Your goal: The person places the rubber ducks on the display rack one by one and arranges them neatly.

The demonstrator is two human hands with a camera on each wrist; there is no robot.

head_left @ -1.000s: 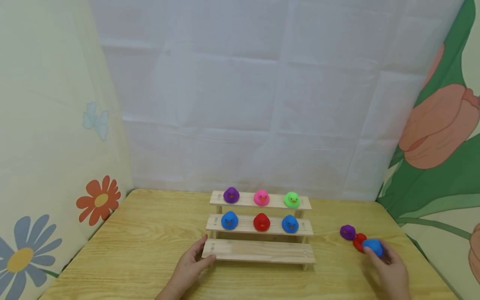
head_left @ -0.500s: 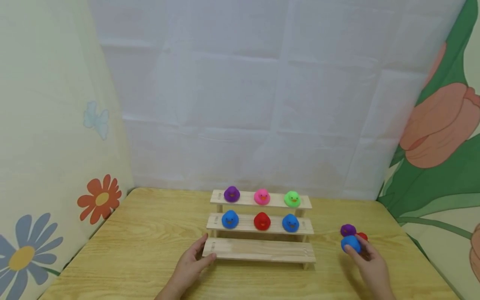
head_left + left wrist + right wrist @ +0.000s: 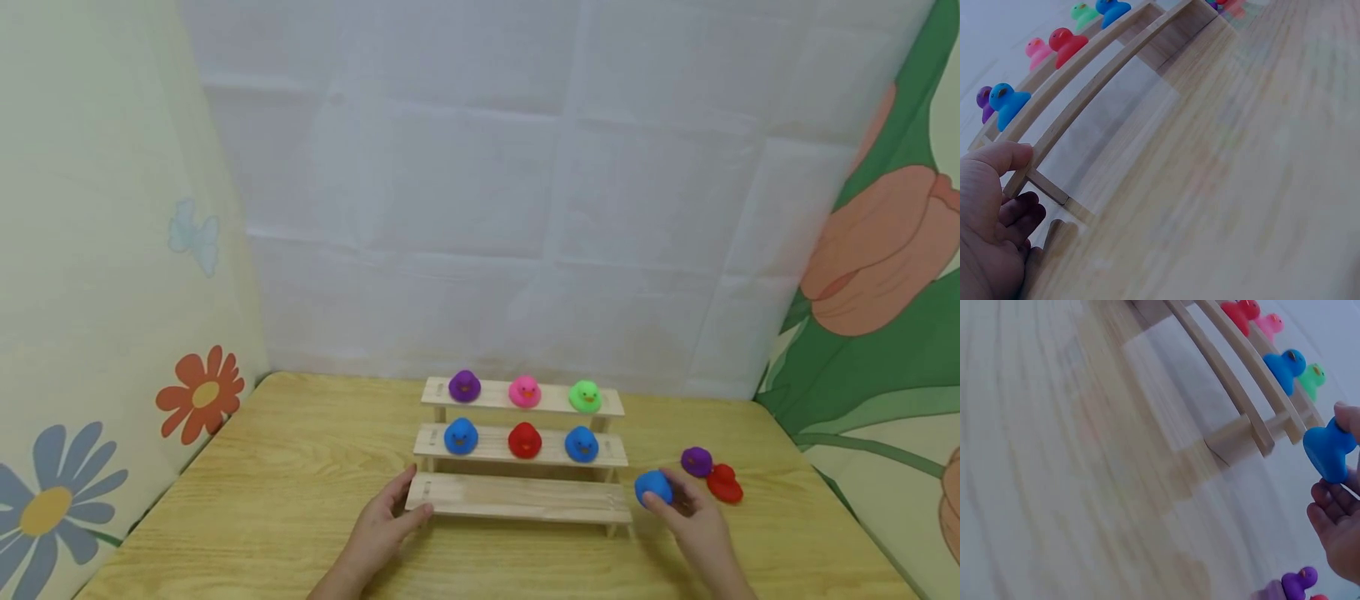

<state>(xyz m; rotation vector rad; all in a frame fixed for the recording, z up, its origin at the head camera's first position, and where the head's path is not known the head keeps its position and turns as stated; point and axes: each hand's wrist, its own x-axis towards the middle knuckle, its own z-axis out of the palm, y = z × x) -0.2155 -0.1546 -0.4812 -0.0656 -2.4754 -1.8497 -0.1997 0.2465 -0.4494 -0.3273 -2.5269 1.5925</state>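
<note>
A three-step wooden rack [image 3: 517,497] stands mid-table, its lowest step bare. My left hand [image 3: 377,529] grips that step's left end, thumb on top in the left wrist view. Between thumb and fingers, my right hand [image 3: 699,523] pinches a blue rubber duck [image 3: 652,487], held off the table just right of the rack. On the middle step sit a blue duck [image 3: 461,436], a red duck [image 3: 525,440] and another blue duck [image 3: 582,444]. The top step bears a purple duck [image 3: 465,386], a pink duck [image 3: 525,391] and a green duck [image 3: 586,397].
Right of the rack, a loose purple duck [image 3: 697,462] and a loose red duck [image 3: 724,483] lie close together on the wooden table [image 3: 300,450]. A white cloth [image 3: 450,208] hangs behind; flowered panels flank both sides.
My right hand has carried the blue duck leftward, away from the loose purple and red ducks and up near the rack's right end. The left hand keeps its place on the rack.
</note>
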